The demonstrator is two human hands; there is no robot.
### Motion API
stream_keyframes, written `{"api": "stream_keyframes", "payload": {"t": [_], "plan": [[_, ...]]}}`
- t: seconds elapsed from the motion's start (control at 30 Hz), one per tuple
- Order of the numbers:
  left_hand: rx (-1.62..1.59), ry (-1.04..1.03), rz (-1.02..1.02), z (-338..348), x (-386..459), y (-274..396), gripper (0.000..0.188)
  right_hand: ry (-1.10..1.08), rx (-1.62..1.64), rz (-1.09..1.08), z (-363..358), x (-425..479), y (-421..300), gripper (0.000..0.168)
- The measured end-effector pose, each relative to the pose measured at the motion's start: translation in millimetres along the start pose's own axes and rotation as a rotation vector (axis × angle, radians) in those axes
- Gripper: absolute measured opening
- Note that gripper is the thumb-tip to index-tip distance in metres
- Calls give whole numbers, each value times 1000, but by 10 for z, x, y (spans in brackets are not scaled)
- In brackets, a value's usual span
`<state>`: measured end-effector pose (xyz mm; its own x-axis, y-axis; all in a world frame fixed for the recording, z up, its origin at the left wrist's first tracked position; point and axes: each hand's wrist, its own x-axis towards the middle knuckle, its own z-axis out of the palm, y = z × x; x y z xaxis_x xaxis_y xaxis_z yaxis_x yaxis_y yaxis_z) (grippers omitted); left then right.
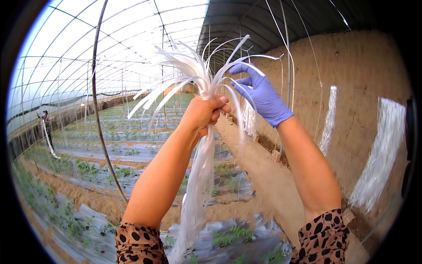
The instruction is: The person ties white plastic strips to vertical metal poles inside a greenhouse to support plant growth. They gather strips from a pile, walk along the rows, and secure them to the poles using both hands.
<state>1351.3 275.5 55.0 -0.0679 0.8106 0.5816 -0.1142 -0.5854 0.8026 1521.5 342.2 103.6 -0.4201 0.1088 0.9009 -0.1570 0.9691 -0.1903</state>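
Observation:
My bare left hand point(207, 114) is closed around a thick bundle of white plastic strips point(197, 184), held upright in front of me. Above the fist the cut ends fan out on all sides; below it the long strips hang down past the lower edge of the picture. My right hand point(260, 92), in a blue-purple disposable glove, is raised just right of the fanned ends. Its fingers are curved and partly spread among a few loose strips; whether it pinches one of them I cannot tell.
Planted beds under plastic mulch film point(141, 145) lie left. A dirt path point(263, 184) runs beside an earthen wall point(356, 66), where white strip bundles point(379, 151) hang. A thin pole point(99, 118) leans at left. Another person point(46, 127) stands far left with white strips.

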Motion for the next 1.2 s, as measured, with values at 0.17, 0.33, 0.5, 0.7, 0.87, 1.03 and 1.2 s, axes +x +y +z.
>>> {"api": "stream_keyframes", "payload": {"t": [0.17,0.33,0.5,0.7,0.87,1.03,1.2], "plan": [[90,66,-13,46,-83,119,13,-128,-101,50,-23,-59,-310,47],[84,82,77,94,-151,154,14,-1,-382,13,3,96,-155,15],[32,285,208,-238,-359,260,13,146,-239,26,212,42,-161,18],[167,234,395,-723,-410,455,30,80,-323,117,399,175,-123,20],[307,441,691,-789,178,446,22,76,-16,204,495,246,-191,23],[519,622,604,-677,224,461,5,92,-367,-95,408,348,5,20],[314,491,549,-699,122,403,7,431,-943,-759,543,487,-274,16]]}}
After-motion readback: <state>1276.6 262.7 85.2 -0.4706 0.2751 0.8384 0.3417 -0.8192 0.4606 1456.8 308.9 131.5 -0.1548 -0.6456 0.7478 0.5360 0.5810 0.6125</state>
